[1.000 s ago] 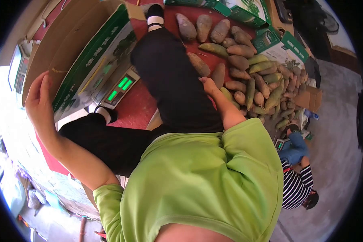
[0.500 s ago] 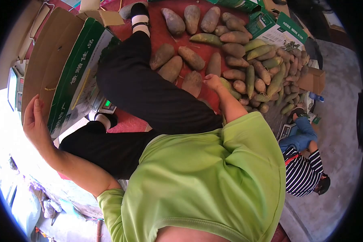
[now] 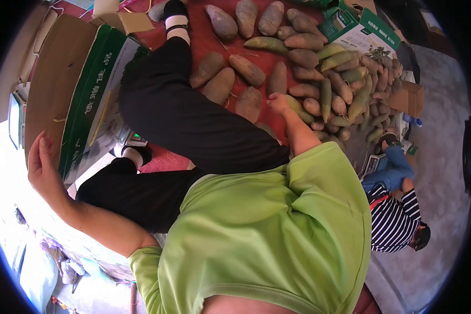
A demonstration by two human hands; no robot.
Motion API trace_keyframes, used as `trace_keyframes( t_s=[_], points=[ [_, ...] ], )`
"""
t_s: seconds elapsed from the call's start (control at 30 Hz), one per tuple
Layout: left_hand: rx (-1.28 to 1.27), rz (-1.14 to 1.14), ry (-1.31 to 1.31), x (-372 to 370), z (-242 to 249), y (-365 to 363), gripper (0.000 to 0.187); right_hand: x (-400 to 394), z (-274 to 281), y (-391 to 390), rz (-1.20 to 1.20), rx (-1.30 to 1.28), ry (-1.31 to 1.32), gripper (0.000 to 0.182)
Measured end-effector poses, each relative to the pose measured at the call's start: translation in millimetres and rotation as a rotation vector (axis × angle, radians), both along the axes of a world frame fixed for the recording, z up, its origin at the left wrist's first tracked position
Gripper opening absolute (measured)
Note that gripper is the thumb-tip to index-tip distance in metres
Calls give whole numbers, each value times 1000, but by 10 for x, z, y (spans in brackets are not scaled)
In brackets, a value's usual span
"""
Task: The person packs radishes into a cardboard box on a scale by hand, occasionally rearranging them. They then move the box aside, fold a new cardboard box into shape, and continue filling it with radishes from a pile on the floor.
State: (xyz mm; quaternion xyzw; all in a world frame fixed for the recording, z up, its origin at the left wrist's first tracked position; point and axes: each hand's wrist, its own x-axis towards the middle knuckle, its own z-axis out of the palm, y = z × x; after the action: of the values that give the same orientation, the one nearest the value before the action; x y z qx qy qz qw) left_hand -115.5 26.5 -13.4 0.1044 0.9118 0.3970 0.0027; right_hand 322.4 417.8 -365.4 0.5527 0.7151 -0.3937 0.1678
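Observation:
My left hand (image 3: 43, 165) is raised at the far left with its fingers stretched out and nothing in them. It overlaps the lower edge of a tall green-and-brown cardboard carton (image 3: 83, 99) beside it. My right hand (image 3: 280, 103) has its fingers curled in, and no object shows in them. It hangs close to a thick brownish root vegetable (image 3: 278, 78) on the red floor covering (image 3: 191, 10). Right beside this hand lies a large heap of root vegetables (image 3: 340, 89), some dusty brown-purple, others long and green.
Several loose roots (image 3: 248, 104) lie next to my dark-trousered leg (image 3: 193, 115). A digital scale (image 3: 133, 137) with a lit green display stands behind the carton. Another green-and-white carton (image 3: 363, 31) is past the heap. A person in a striped top (image 3: 395, 220) crouches at the right.
The view has shifted slightly, so the carton and roots sit a little further left. My left hand's fingers have moved slightly; my right hand keeps its curled pose.

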Motion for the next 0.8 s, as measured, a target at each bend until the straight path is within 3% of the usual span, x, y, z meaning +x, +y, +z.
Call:
trace_keyframes(
  t_s=[0.1,0.17,0.27,0.37,0.57,0.8],
  points=[
    [-58,24,15,-5,7,3,25,278,-41,67,-124,-12,-32,32],
    [19,15,-23,-28,-11,-14,25,408,198,96,25,139,-200,34],
    [-77,1,30,-26,-1,-10,25,662,180,184,-97,102,-231,37],
    [-79,0,36,-53,-6,-34,25,792,226,214,-8,240,-257,39],
    [-63,66,70,-53,17,-25,25,607,122,288,126,352,-296,42],
    [-101,94,93,-75,-16,-6,25,128,313,301,254,228,-543,48]
  ],
)
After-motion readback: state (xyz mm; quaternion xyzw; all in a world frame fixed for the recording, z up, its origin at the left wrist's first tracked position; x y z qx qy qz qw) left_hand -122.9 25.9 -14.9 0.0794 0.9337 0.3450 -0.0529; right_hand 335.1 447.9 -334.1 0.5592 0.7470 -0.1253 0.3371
